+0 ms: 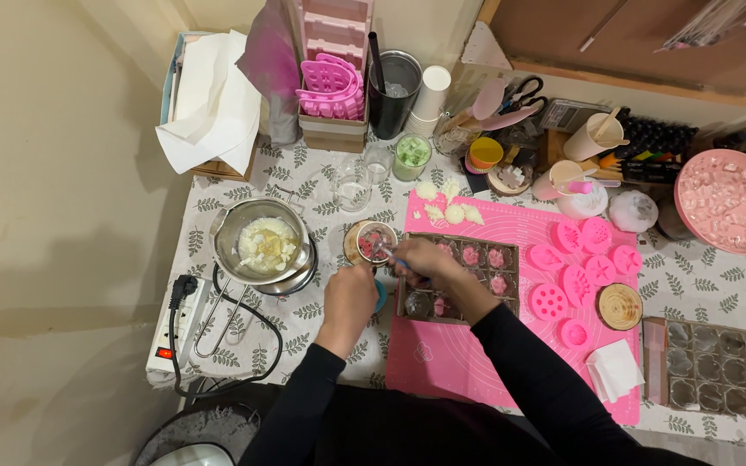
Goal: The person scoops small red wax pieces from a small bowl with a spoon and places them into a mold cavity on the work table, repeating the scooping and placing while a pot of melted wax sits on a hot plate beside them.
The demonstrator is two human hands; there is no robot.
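Two hands work over a small glass cup of pink bits at the middle of a crowded surface.

The glass cup (pixel 376 242) stands on a round coaster between a metal pot (pixel 262 243) of white chunks and a brown tray (pixel 459 278) of pink moulded pieces. The right hand (pixel 420 259) has its fingers closed on a thin blue-handled tool (pixel 395 259) dipped into the cup. The left hand (pixel 351 298) curls over something blue just below the cup; what it holds is hidden. The tray lies on a pink mat (pixel 442 354), which covers a leaf-print cloth (pixel 304 319). Pink silicone moulds (pixel 576 267) lie to the right. The person's sleeves are black. A plain wall fills the left.
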